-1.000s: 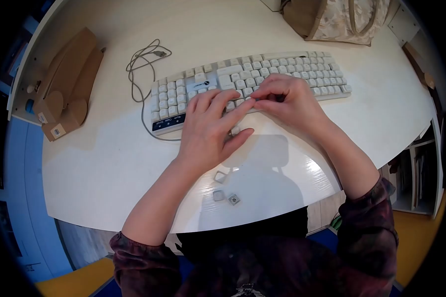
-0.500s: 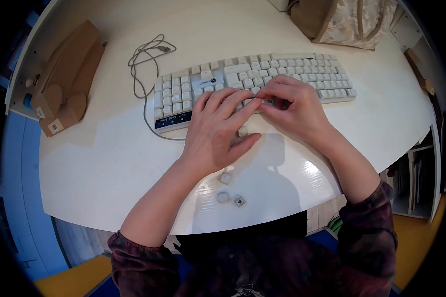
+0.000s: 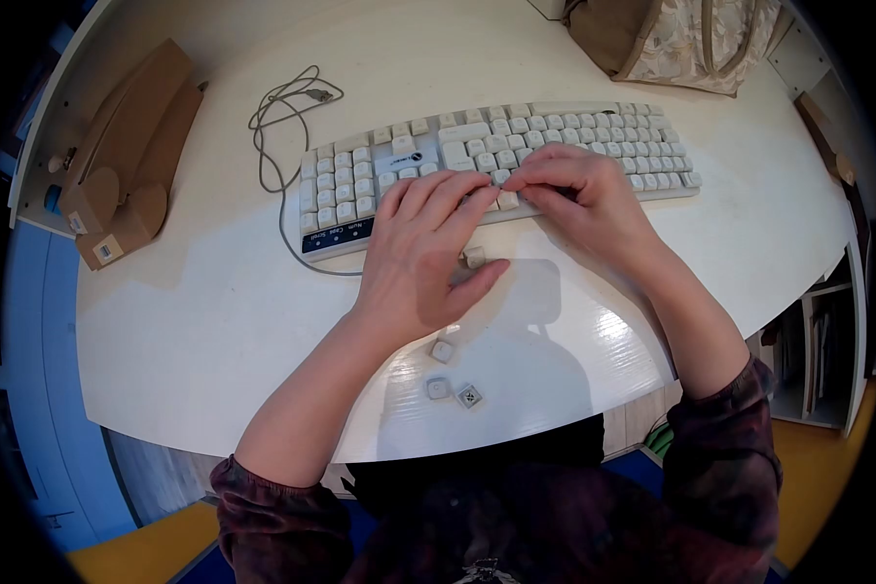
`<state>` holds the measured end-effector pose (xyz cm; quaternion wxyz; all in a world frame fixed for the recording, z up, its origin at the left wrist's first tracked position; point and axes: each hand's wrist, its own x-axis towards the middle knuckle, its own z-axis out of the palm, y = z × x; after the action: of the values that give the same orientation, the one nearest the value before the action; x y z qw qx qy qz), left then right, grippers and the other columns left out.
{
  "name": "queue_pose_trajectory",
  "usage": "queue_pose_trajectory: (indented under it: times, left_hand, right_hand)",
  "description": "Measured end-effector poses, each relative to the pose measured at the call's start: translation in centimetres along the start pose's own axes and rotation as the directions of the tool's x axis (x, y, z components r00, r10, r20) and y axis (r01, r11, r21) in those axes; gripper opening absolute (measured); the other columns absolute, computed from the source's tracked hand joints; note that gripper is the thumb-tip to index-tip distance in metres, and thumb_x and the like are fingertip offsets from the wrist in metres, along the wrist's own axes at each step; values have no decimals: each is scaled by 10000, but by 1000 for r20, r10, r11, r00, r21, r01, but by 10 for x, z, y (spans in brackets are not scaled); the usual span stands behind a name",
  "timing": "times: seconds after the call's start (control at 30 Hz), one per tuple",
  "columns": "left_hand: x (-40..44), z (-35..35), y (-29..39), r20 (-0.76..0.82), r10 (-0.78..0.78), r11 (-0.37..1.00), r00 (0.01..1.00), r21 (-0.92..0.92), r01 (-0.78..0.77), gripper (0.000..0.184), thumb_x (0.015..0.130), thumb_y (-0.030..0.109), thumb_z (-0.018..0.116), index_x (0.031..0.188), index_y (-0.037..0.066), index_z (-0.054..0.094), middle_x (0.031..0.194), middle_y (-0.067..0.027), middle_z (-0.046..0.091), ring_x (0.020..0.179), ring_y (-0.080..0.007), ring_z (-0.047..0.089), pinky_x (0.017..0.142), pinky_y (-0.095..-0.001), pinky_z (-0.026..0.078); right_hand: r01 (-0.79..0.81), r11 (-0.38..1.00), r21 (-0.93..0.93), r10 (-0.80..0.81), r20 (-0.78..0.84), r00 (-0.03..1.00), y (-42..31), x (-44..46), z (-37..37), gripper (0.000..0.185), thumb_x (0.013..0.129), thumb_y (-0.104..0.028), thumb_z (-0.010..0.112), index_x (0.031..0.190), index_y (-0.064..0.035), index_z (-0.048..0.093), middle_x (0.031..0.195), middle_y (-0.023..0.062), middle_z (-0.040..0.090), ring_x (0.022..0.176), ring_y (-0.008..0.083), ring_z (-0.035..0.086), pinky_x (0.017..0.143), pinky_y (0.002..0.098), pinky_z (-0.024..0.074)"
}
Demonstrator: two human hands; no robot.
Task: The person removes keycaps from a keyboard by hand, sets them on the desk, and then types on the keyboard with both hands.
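Note:
A white keyboard (image 3: 346, 185) lies across the desk, its lights panel at the left end. My left hand (image 3: 423, 238) rests with spread fingers over the keyboard's near edge, fingertips on the keys. Beside its thumb is a loose keycap (image 3: 474, 257). My right hand (image 3: 574, 195) has its thumb and index finger bent close together at the keys, near my left index fingertip; whatever is between them is too small to make out. Nearer the desk's front edge lie three more keycaps: one upright (image 3: 441, 350), one beside it (image 3: 438, 388), and one showing its hollow underside (image 3: 469, 396).
A grey cable (image 3: 284, 185) curls behind and left of the keyboard. Brown cardboard pieces (image 3: 131, 156) stand at the far left. A beige and brown bag (image 3: 672, 44) sits at the back right. The white desk (image 3: 204, 341) ends in a curved front edge.
My right hand's thumb has drawn slightly away from my left index fingertip, uncovering a key at the near edge. The view has shifted a little since the earliest frame.

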<state>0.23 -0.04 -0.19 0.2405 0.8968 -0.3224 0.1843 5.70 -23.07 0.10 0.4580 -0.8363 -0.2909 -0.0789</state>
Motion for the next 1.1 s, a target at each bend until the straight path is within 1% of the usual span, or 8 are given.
queue_pose_trajectory:
  times: [0.07,0.17,0.27,0.47,0.57,0.77,0.87,1.1]
  left_hand:
    - [0,0,0,-4,5,1000,1000,11,-5,627,793,276,807,1333,16,623,1395,-123,592,1310,-327,537,1107,-463,369]
    - [-1,1,0,-1,0,1000,1000,18,0,645,787,283,810,1343,21,616,1400,-128,588,1314,-330,534,1110,-454,367]
    - [0,0,1,-4,-31,1000,1000,-4,31,674,777,245,821,1373,27,595,1410,-130,580,1318,-347,528,1114,-460,377]
    - [0,-5,-1,-267,-84,996,960,-16,83,664,806,78,757,1430,16,537,1418,-161,568,1319,-359,533,1131,-457,402]
    - [0,-3,-17,-434,-65,998,899,-52,47,544,820,50,691,1353,16,585,1362,-160,601,1246,-351,558,1076,-452,413]
    - [0,-3,-24,-508,-217,960,834,-263,90,474,860,-11,629,1332,17,602,1335,-162,626,1228,-338,579,1073,-421,417]
    - [-2,-2,-27,-502,-186,969,845,-237,72,460,863,-14,634,1322,20,609,1320,-160,635,1215,-337,590,1058,-421,425]
    - [-1,-3,-21,-423,-81,995,903,-90,47,422,885,-1,649,1305,25,630,1309,-150,638,1206,-311,611,1082,-411,446]
  right_hand:
    - [-114,993,-34,115,20,993,-13,-2,-1,177,843,-142,803,1001,-65,785,950,71,727,764,239,698,688,329,538]
    - [-36,980,-195,39,7,999,-23,-4,3,206,838,-160,808,1019,-69,770,953,70,721,769,236,701,685,328,537]
    - [-31,991,-133,32,6,999,-17,-4,4,208,841,-141,804,1029,-66,756,932,68,709,766,214,692,681,327,533]
    - [-148,987,70,142,83,986,-8,1,-9,187,849,-109,796,1020,-48,750,928,64,697,785,175,669,695,303,527]
    - [-47,999,-20,48,49,998,-8,-2,-6,180,849,-133,801,1005,-57,754,935,62,699,760,185,681,671,309,532]
    - [93,960,-265,-111,-53,992,-16,-8,10,143,846,-166,797,957,-82,766,946,58,710,706,221,708,632,335,552]
    - [85,964,-251,-108,-79,991,-14,-8,11,139,845,-141,793,960,-65,767,960,61,723,720,218,714,632,332,550]
    - [-66,996,60,70,-70,995,-10,-7,1,132,835,-36,780,965,-15,766,939,64,732,680,155,659,614,281,520]
